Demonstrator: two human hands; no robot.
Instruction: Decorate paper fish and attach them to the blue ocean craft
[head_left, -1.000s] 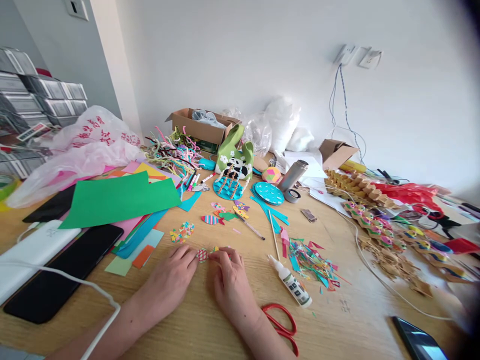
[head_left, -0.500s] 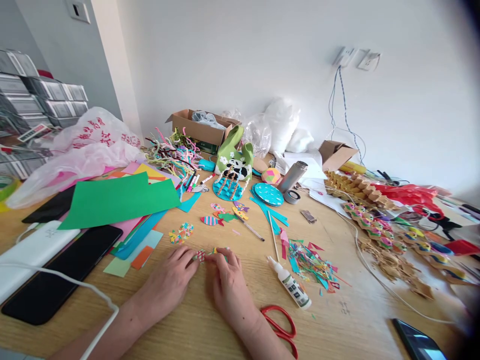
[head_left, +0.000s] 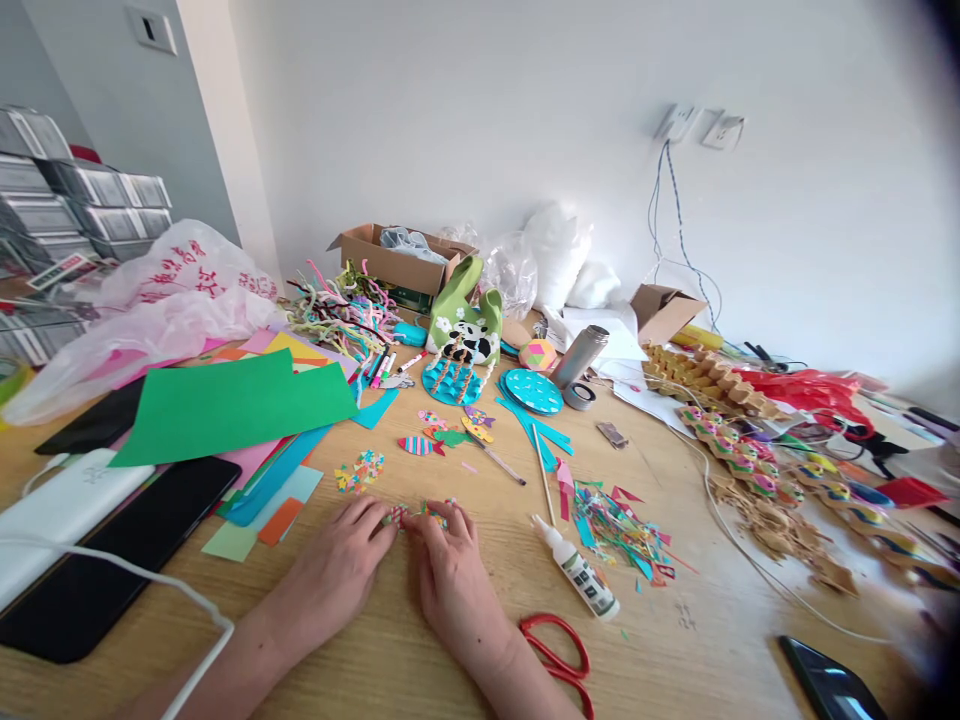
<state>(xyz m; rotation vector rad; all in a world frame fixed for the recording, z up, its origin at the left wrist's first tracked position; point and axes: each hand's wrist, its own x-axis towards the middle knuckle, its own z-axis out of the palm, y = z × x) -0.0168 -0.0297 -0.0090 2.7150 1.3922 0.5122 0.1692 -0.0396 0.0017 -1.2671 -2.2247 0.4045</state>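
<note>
1. Wood-grain tabletop (head_left: 675, 665) spreads beneath everything, its front part bare around the forearms.
2. A translucent plastic bag (head_left: 157, 325) printed with red characters slumps at the left, beside the coloured paper.
3. A green paper sheet (head_left: 240, 408) lies on top of the other coloured sheets, left of the hands.
4. A metal thermos (head_left: 581, 356) leans at a tilt near the back, just behind a roll of tape (head_left: 580, 397).
5. The left hand (head_left: 337, 560) rests low over the table, fingers bent and kept close together, their tips at a checked paper piece; whether they pinch it or press it down, I cannot tell.
6. The right hand (head_left: 454, 575) faces it, fingers curled and narrow, tips at the checked piece's other side and over a multicoloured paper piece (head_left: 435, 514); its grip is hidden too.
7. Red-handled scissors (head_left: 559, 667) lie beside the right forearm.
8. A white glue bottle (head_left: 577, 568) lies on its side to the right of the right hand, nozzle pointing away from the person.
9. A striped paper fish (head_left: 420, 446) lies beyond the fingertips, near other paper fish (head_left: 454, 437).
10. The red-and-white checked paper piece (head_left: 397, 515) sits between both hands' fingertips, partly covered.
</note>
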